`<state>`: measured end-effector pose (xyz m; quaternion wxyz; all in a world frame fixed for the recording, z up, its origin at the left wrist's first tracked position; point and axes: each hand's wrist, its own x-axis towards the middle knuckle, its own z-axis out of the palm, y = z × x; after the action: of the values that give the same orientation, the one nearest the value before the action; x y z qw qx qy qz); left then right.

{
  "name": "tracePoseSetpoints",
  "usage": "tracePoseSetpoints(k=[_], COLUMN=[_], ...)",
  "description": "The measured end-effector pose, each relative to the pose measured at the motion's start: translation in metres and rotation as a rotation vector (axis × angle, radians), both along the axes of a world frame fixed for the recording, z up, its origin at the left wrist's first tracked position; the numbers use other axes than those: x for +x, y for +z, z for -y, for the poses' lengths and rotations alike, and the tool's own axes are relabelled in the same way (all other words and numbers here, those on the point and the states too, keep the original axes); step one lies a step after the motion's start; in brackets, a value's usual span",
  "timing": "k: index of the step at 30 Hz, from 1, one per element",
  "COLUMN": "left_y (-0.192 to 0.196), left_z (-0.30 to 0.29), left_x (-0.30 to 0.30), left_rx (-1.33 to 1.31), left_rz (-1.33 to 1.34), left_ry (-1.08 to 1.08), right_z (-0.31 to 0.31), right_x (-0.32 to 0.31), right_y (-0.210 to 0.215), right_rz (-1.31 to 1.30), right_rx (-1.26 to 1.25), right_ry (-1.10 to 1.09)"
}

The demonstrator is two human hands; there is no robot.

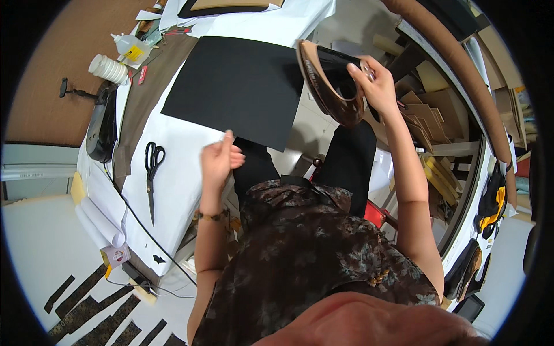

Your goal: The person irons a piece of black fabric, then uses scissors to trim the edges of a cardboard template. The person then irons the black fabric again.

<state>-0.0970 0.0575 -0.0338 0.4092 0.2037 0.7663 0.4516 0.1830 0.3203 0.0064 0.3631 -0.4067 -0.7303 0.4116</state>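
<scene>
My right hand (375, 86) is raised on the right, its fingers closed on a glossy brown crescent-shaped piece (316, 81) with a curved opening; it looks like part of a handbag, though I cannot tell for sure. Beside it, a large black sheet (231, 86) lies on the white-covered worktable (144, 124) and juts past the table's near edge. My left hand (219, 161) is at the sheet's lower edge, fingers curled and thumb tip up against that edge. No grip on the sheet shows. Black-handled scissors (152, 173) lie left of my left hand.
Along the table's left side are a white squeeze bottle (131, 48), a stack of white cups (108, 69) and a black device (103, 124) with a cable. Dark patterned strips (86, 311) lie at lower left. Shelves with cardboard pieces (427, 115) stand on the right.
</scene>
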Motion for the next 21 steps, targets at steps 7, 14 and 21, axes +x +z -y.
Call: tracePoseSetpoints(k=[7,14,21], left_y=[-0.003,-0.046,-0.05], left_z=[-0.124,-0.134,-0.133], left_x=[-0.072,-0.081,-0.084], left_rx=[0.267,0.037,0.065], left_rz=[-1.408,-1.432,-1.495], left_ry=[-0.605,-0.65,-0.634], right_z=[-0.048,-0.035,0.064], right_x=[-0.082,-0.097,-0.062], right_y=[0.03,0.027,0.011], right_rz=[0.318,0.436,0.288], right_rx=[0.4,0.458,0.319], right_ry=[0.254,0.233,0.261])
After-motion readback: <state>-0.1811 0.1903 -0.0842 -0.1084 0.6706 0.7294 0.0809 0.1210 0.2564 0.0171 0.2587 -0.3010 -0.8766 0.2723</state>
